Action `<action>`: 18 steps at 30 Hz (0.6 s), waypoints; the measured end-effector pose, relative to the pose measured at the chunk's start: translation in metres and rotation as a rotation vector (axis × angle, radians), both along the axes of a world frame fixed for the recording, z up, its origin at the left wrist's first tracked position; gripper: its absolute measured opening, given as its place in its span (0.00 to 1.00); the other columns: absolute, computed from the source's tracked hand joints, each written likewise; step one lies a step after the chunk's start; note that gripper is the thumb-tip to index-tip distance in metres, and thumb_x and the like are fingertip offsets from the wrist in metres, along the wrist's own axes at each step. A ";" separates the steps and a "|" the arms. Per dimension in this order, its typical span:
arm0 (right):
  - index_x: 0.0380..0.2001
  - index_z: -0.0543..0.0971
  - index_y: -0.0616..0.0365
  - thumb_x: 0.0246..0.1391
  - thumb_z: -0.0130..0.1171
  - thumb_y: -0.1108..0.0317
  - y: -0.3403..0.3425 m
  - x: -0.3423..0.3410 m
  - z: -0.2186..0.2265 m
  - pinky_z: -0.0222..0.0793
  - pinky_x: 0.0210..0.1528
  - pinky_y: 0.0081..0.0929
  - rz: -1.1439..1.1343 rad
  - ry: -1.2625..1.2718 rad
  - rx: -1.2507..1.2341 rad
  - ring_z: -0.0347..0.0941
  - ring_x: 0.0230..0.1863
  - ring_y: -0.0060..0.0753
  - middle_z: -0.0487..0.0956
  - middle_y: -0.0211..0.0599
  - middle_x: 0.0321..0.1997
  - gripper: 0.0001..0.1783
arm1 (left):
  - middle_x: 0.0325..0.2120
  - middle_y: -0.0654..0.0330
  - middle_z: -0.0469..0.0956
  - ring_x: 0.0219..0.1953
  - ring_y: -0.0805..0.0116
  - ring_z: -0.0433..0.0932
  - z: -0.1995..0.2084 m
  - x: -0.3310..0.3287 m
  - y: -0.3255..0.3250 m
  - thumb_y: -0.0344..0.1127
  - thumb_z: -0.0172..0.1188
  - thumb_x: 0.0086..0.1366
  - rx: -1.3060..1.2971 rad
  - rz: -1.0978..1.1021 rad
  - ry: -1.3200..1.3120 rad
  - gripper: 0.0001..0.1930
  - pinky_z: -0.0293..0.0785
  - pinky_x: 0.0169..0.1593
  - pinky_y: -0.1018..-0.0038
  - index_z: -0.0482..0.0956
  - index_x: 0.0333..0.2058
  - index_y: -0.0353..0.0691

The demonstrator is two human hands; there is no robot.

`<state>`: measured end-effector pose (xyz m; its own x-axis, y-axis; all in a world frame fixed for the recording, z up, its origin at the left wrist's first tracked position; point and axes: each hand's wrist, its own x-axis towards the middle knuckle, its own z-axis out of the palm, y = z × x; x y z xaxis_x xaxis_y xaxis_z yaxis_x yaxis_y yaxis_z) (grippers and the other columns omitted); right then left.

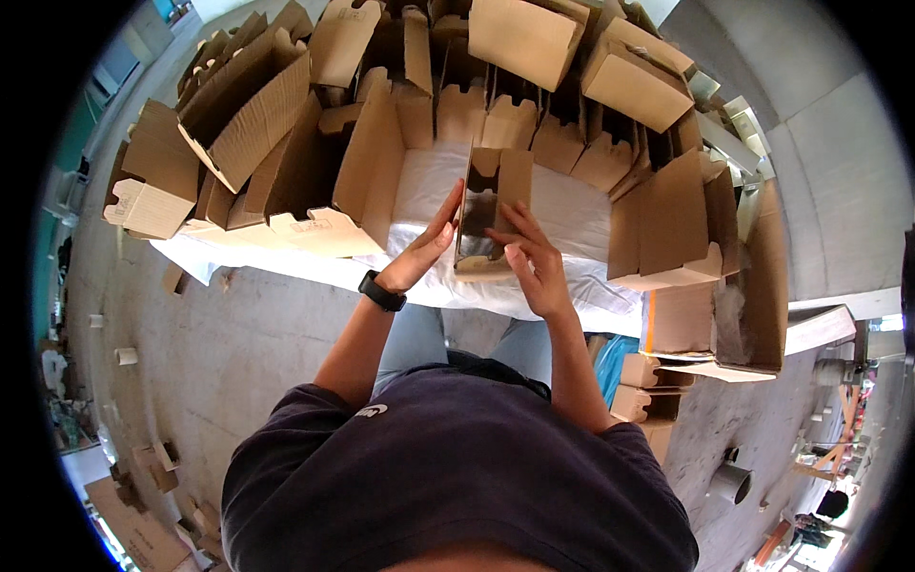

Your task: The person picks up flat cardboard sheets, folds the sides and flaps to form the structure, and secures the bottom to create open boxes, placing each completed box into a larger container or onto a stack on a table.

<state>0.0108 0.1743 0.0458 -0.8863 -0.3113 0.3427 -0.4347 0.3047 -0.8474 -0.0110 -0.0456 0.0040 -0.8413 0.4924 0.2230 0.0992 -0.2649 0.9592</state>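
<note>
A small folded cardboard box (492,205) stands upright on its end over the white-covered table (581,214), open side facing me. My left hand (429,246), with a black watch on its wrist, presses flat fingers against the box's left wall. On the other side my right hand (536,265) grips the lower right edge, with fingers reaching into the box's front. Both forearms come up from my dark shirt at the bottom.
Several folded cardboard boxes (253,114) are stacked in a ring around the table's far and left sides. More boxes (667,219) stand at the right, with a larger carton (753,286) beside them. Cardboard scraps (152,458) lie on the concrete floor at the left.
</note>
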 end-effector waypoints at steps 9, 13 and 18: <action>0.43 0.82 0.60 0.58 0.56 0.65 -0.009 0.002 -0.005 0.59 0.63 0.37 -0.108 0.016 -0.016 0.57 0.69 0.51 0.70 0.51 0.62 0.14 | 0.71 0.58 0.33 0.72 0.64 0.32 -0.002 0.001 0.000 0.58 0.38 0.72 -0.030 0.022 -0.010 0.39 0.32 0.71 0.67 0.33 0.70 0.43; 0.44 0.81 0.60 0.57 0.57 0.67 -0.012 0.003 -0.005 0.60 0.63 0.36 -0.148 0.007 -0.031 0.59 0.68 0.50 0.71 0.50 0.61 0.14 | 0.71 0.58 0.33 0.72 0.64 0.32 0.002 0.003 0.002 0.58 0.37 0.72 -0.051 0.039 -0.019 0.39 0.32 0.71 0.67 0.33 0.70 0.43; 0.49 0.78 0.60 0.55 0.58 0.71 -0.017 0.002 -0.008 0.61 0.64 0.36 -0.229 0.074 0.006 0.63 0.66 0.46 0.73 0.45 0.60 0.17 | 0.71 0.58 0.34 0.72 0.64 0.34 -0.001 0.002 0.003 0.61 0.38 0.70 -0.016 0.041 -0.028 0.40 0.33 0.71 0.66 0.34 0.70 0.44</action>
<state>0.0123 0.1569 0.0374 -0.9065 -0.1073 0.4084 -0.4148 0.4070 -0.8138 -0.0088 -0.0428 0.0033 -0.8667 0.4604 0.1919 0.0831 -0.2461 0.9657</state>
